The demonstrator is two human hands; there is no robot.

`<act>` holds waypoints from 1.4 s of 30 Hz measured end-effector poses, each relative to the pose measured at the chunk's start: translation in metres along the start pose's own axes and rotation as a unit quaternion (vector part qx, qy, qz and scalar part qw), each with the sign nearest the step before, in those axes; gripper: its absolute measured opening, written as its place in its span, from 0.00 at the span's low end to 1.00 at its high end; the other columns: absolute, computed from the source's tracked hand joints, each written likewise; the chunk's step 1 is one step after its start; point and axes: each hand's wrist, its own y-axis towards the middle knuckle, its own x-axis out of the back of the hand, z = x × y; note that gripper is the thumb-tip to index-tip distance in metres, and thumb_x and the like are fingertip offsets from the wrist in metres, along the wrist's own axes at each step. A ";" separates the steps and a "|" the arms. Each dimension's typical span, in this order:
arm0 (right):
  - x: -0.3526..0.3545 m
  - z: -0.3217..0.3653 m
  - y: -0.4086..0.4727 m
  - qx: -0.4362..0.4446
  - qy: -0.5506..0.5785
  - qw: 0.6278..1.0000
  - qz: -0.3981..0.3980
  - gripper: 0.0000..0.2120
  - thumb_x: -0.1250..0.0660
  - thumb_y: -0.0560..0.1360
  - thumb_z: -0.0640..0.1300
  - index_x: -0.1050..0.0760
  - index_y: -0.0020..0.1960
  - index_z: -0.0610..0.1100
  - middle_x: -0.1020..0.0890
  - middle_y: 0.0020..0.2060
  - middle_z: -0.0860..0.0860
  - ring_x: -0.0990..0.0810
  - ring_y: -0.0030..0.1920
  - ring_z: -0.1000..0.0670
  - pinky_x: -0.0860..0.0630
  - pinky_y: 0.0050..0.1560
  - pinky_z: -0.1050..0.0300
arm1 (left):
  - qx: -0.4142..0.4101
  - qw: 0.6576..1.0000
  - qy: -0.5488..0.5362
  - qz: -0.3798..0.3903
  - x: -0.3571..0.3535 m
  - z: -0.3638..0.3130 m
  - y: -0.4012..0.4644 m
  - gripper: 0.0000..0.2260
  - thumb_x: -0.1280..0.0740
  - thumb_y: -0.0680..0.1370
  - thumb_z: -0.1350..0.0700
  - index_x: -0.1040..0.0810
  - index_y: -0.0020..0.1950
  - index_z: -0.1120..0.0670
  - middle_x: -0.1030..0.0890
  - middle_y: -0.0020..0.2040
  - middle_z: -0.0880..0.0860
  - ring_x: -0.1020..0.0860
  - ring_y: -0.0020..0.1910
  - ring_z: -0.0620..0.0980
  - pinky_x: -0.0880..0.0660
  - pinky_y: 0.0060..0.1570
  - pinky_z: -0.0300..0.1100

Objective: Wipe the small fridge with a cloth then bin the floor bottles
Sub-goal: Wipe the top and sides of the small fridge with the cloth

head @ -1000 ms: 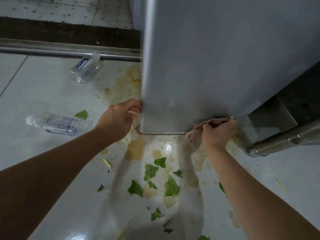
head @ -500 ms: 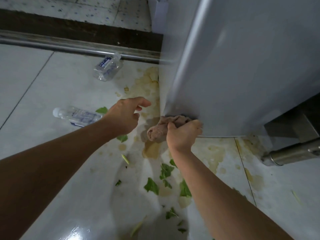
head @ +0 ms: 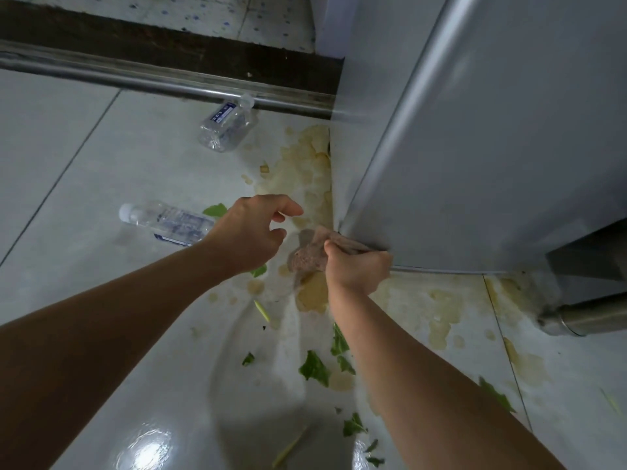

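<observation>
Fridge (head: 492, 137), grey and smooth, fills the upper right of our view; its rounded front corner edge runs as a long line from the top down to the bottom corner just beside our hands. Our right hand (head: 358, 269) is closed in a fist around a brownish cloth (head: 310, 254), pressing it against that bottom corner, with part of the cloth bunched out to the left. Our left hand (head: 252, 228) hovers just beside the cloth, fingers loosely curled and apart, holding nothing.

Two clear plastic bottles lie on their sides on the floor. The nearer bottle (head: 166, 222) lies left of our left hand, long axis almost level across the view, white cap pointing left. The farther bottle (head: 227, 125) lies slantwise, its cap pointing up and right, touching a metal rail (head: 135, 81) that crosses the floor.

The floor (head: 84, 198) is pale glossy tile, smeared with yellowish stains (head: 305, 164) beside and below the fridge and strewn with green leaf scraps (head: 314, 368). A steel tube (head: 590, 317) lies at the right edge.
</observation>
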 end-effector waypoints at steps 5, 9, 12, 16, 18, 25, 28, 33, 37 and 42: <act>-0.011 -0.006 0.008 -0.111 0.019 0.993 0.034 0.37 0.19 0.60 0.42 0.36 0.62 0.38 0.26 0.57 0.37 0.19 0.50 0.36 0.19 0.49 0.44 | 0.014 1.000 -0.002 0.001 -0.004 0.000 -0.002 0.15 0.33 0.74 0.61 0.23 0.58 0.47 0.20 0.54 0.44 0.24 0.52 0.41 0.29 0.50 0.36; -0.004 -0.015 0.021 -0.115 0.033 0.990 0.076 0.33 0.19 0.59 0.39 0.29 0.60 0.35 0.22 0.55 0.38 0.19 0.51 0.37 0.19 0.50 0.44 | 0.008 1.000 -0.015 0.017 -0.013 -0.006 -0.001 0.15 0.33 0.74 0.61 0.23 0.58 0.47 0.22 0.54 0.43 0.24 0.53 0.41 0.26 0.51 0.39; 0.020 -0.019 0.042 -0.101 0.016 0.992 0.073 0.26 0.20 0.58 0.37 0.22 0.54 0.33 0.18 0.51 0.37 0.18 0.50 0.37 0.20 0.50 0.41 | -0.005 1.000 -0.013 0.021 -0.022 -0.014 0.003 0.15 0.32 0.73 0.61 0.24 0.58 0.47 0.22 0.52 0.42 0.23 0.52 0.42 0.29 0.49 0.36; 0.073 -0.022 0.091 -0.087 0.029 0.995 -0.034 0.12 0.23 0.60 0.33 0.22 0.41 0.38 0.17 0.47 0.38 0.17 0.49 0.38 0.19 0.48 0.40 | -0.012 1.000 -0.024 0.009 -0.036 -0.030 0.008 0.19 0.31 0.72 0.61 0.27 0.62 0.51 0.20 0.54 0.47 0.23 0.51 0.45 0.26 0.53 0.41; 0.086 -0.023 0.105 -0.103 0.061 0.991 -0.055 0.11 0.25 0.63 0.32 0.25 0.42 0.39 0.19 0.49 0.38 0.19 0.51 0.37 0.20 0.49 0.40 | -0.009 0.999 -0.034 -0.001 -0.043 -0.040 0.010 0.20 0.30 0.72 0.61 0.28 0.62 0.53 0.20 0.54 0.49 0.22 0.51 0.47 0.25 0.54 0.45; 0.012 -0.022 0.053 -0.143 0.110 0.983 0.035 0.16 0.32 0.71 0.35 0.31 0.57 0.39 0.21 0.53 0.39 0.19 0.48 0.42 0.22 0.55 0.47 | 0.025 0.999 -0.024 -0.034 -0.050 -0.060 0.021 0.12 0.29 0.71 0.57 0.28 0.51 0.53 0.20 0.47 0.49 0.20 0.49 0.52 0.24 0.50 0.51; -0.007 -0.018 0.031 -0.140 0.097 0.985 0.029 0.16 0.33 0.73 0.38 0.32 0.58 0.39 0.21 0.50 0.42 0.21 0.48 0.43 0.23 0.54 0.50 | 0.053 0.998 -0.021 -0.036 -0.052 -0.066 0.026 0.11 0.30 0.72 0.54 0.30 0.49 0.54 0.19 0.46 0.52 0.21 0.48 0.55 0.23 0.49 0.53; 0.019 -0.021 0.056 -0.121 0.062 0.991 -0.006 0.15 0.33 0.73 0.38 0.31 0.57 0.37 0.22 0.48 0.41 0.22 0.48 0.44 0.27 0.47 0.56 | 0.064 0.997 0.023 -0.030 -0.053 -0.067 0.030 0.12 0.32 0.74 0.49 0.30 0.52 0.53 0.19 0.49 0.53 0.21 0.48 0.57 0.24 0.49 0.55; 0.075 -0.020 0.109 -0.117 0.019 0.991 -0.058 0.17 0.35 0.74 0.39 0.30 0.61 0.34 0.22 0.57 0.36 0.21 0.56 0.38 0.23 0.55 0.50 | 0.055 0.995 0.076 -0.035 -0.052 -0.066 0.029 0.12 0.34 0.75 0.47 0.31 0.53 0.49 0.19 0.50 0.48 0.21 0.49 0.55 0.25 0.50 0.54; 0.140 -0.018 0.162 -0.106 0.017 0.994 0.014 0.17 0.38 0.76 0.39 0.30 0.64 0.36 0.23 0.60 0.38 0.21 0.57 0.39 0.22 0.56 0.43 | 0.039 0.994 0.090 -0.043 -0.052 -0.065 0.027 0.13 0.34 0.75 0.48 0.30 0.55 0.49 0.19 0.51 0.46 0.20 0.49 0.55 0.24 0.50 0.54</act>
